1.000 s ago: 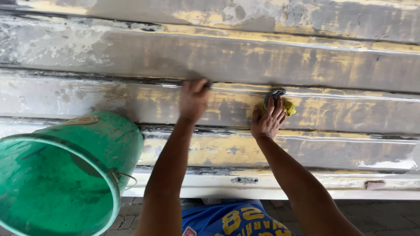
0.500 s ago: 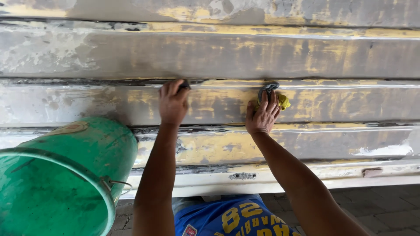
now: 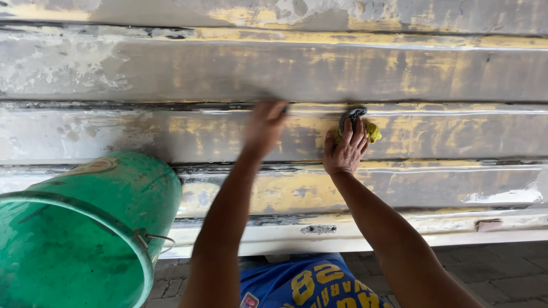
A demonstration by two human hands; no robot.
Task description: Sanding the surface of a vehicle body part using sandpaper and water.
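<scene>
Yellow sponge [image 3: 372,132] pressed flat against a ribbed metal panel [image 3: 114,68], on the middle band, just right of centre. Pinned there under the right hand [image 3: 344,149], fingers [image 3: 348,130] spread and laid over a dark strip [image 3: 354,114] that sits on top of the sponge; only the sponge's right edge peeking out past the fingertips. Left hand [image 3: 264,126] just beside, to the left on the same band, blurred; something dark at its upper edge, fingers apparently curled, but grip too smeared to tell. Both forearms reaching up from the lower edge of the view, well apart at the bottom and near each other at the hands. Panel surface grey and worn, streaked with patches of yellow, strongest around both hands and along the ridges. Green bucket [image 3: 142,188] at lower left, tilted with its open mouth toward the camera, resting against the lower bands of the panel, wire handle loop showing at its rim. Blue garment with yellow figures [image 3: 302,282] low between the arms, and grey paving [image 3: 502,274] at lower right below the panel's pale bottom edge.
</scene>
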